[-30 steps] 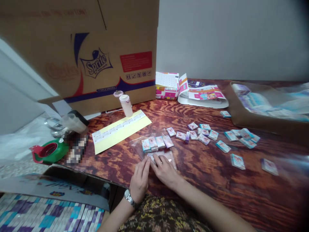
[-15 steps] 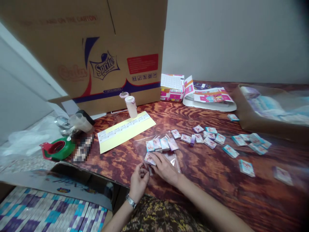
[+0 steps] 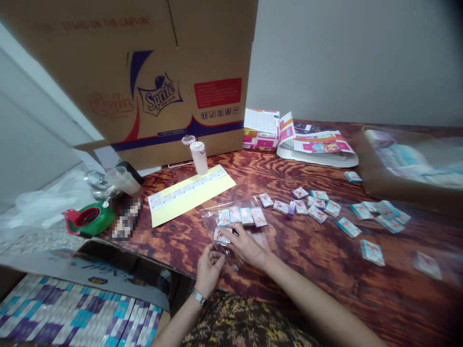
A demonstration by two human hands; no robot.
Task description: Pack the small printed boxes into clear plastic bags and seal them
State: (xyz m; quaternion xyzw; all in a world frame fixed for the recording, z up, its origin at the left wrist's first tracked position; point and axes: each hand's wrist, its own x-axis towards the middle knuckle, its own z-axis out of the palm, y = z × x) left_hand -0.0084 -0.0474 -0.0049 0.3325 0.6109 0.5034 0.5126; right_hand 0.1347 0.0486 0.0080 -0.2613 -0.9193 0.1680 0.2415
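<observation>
My right hand (image 3: 246, 246) rests its fingertips on a small printed box (image 3: 221, 236) lying on a transparent plastic bag (image 3: 249, 238). My left hand (image 3: 209, 270), with a metal wristwatch, is curled beside the bag's lower edge, close to my right fingers. What its fingers hold is hidden. Inside the bag, a row of several similar white-and-teal boxes (image 3: 247, 216) lies just above my hands.
Several loose small boxes (image 3: 316, 211) lie to the right on the wood-grain table (image 3: 307, 284). Behind stand a Sprite cardboard carton (image 3: 159, 91), a yellow label sheet (image 3: 188, 196) and a pink bottle (image 3: 198, 158). A green tape roll (image 3: 88, 219) sits left; a brown tray (image 3: 376, 166) sits far right.
The view has drifted, shifting the scene rightward. My hands have separated from pressing together on the bag, and the small box now sits under my right fingertips with the bag's lower edge rumpled.
</observation>
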